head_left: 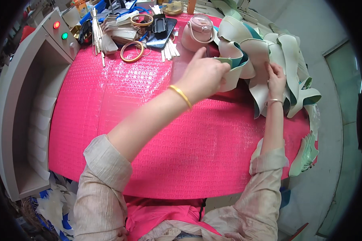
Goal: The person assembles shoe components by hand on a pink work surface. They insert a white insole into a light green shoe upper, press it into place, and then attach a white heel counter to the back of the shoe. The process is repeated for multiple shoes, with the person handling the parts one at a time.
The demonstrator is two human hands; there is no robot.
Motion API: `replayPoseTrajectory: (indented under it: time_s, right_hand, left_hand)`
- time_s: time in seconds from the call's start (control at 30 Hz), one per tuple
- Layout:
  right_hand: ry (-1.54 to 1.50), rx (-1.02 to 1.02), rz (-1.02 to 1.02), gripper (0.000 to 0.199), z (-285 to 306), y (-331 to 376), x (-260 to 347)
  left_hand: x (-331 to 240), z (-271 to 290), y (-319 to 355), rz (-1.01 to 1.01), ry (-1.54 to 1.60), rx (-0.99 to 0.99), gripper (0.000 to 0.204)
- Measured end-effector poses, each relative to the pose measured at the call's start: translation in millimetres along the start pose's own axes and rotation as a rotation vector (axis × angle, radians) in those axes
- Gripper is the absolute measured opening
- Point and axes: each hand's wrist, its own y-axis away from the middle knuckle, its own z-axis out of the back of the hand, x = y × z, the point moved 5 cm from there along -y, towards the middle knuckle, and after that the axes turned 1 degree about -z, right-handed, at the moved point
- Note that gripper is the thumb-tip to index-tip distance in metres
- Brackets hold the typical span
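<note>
Nearest, sleeves: two pale crinkled cuffs rise from the lower edge of the frame, pushed up over bare forearms.
Work surface: a bright pink textured mat [149, 132] fills the middle of the frame, its front edge curving toward the person.
Lower right: a small stack of mint-green cut pieces [307, 154] sits at the mat's right edge, just beside the right sleeve.
Left hand: the left hand [203, 76], a gold bangle [180, 95] on its wrist, reaches across the centre with forefinger raised; its other fingers pinch the edge of a pale green strap piece [231, 74].
Right hand: the right hand [276, 80], with a thin bracelet at the wrist, lies flat with fingers spread on the pile, pressing and not gripping.
Strap pile: a heap of cream and teal looped straps [269, 52] fills the upper right of the frame; the pinched piece is at its near-left edge.
Behind the left hand: a pink lidded container [197, 32] touches the pile.
Upper centre: a black phone [161, 30], two tan tape rings [132, 51] and loose white sticks [169, 50].
Upper left: a grey machine housing [36, 68] with a red and a green button.
</note>
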Motion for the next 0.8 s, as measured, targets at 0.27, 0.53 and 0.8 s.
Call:
replayPoseTrajectory:
  time_s: [0.27,0.53,0.8]
  right_hand:
    - [-0.008,0.228,-0.247,0.022,6.4,-35.3,-49.4]
    - [0.590,-0.238,0.776,0.047,-45.7,73.8,127.2]
    - [0.898,0.292,0.755,0.033,-108.8,12.1,58.3]
  left_hand:
    - [-48.7,35.6,83.1,-0.001,-0.167,0.011,0.007]
    - [-57.0,9.4,117.4,0.051,-0.238,0.064,0.005]
    - [-114.9,36.7,143.6,-0.070,-0.113,0.148,0.007]
